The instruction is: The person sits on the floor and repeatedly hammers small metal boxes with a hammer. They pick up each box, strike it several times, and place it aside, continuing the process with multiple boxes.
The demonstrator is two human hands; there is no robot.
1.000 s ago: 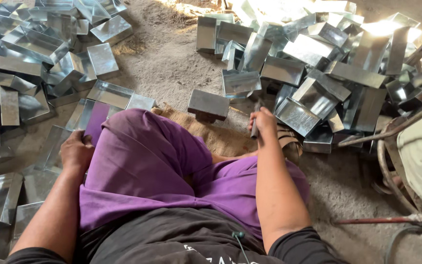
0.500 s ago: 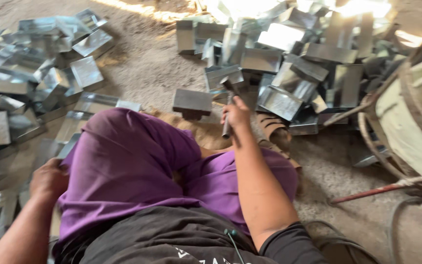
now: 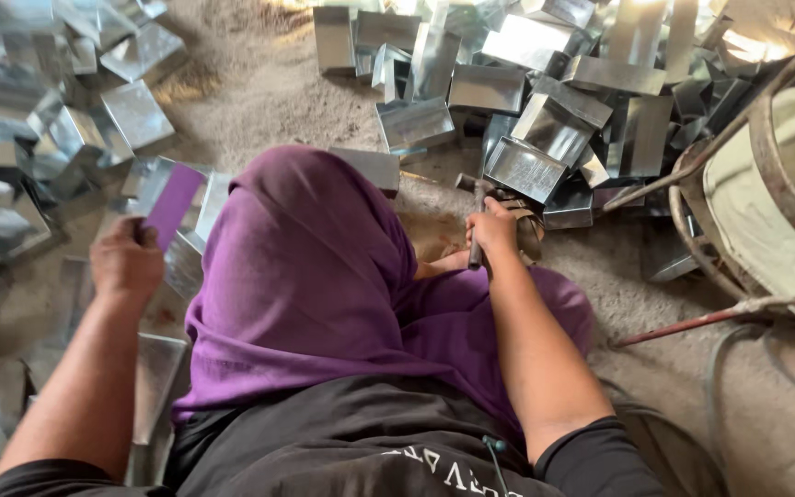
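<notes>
I sit on the ground with my purple-clad knee (image 3: 305, 267) raised in the middle of the view. My left hand (image 3: 126, 262) grips the edge of a shiny sheet-metal piece (image 3: 172, 202) that reflects the purple cloth. My right hand (image 3: 491, 230) is closed around the wooden handle of a hammer (image 3: 474, 216), whose head rests low near a small grey metal block (image 3: 370, 167). A bent metal tray (image 3: 524, 168) lies just beyond that hand.
A heap of folded sheet-metal trays (image 3: 545, 83) fills the far right. Another heap (image 3: 39, 120) lies at the left. A round rusty-rimmed drum (image 3: 775, 193) stands at the right edge, with a thin red rod (image 3: 701, 322) and a hose (image 3: 729, 368) on the sandy ground.
My view has swung to the right and closer. My left hand has lifted and taken hold of a metal sheet. My right hand stays on the hammer handle.
</notes>
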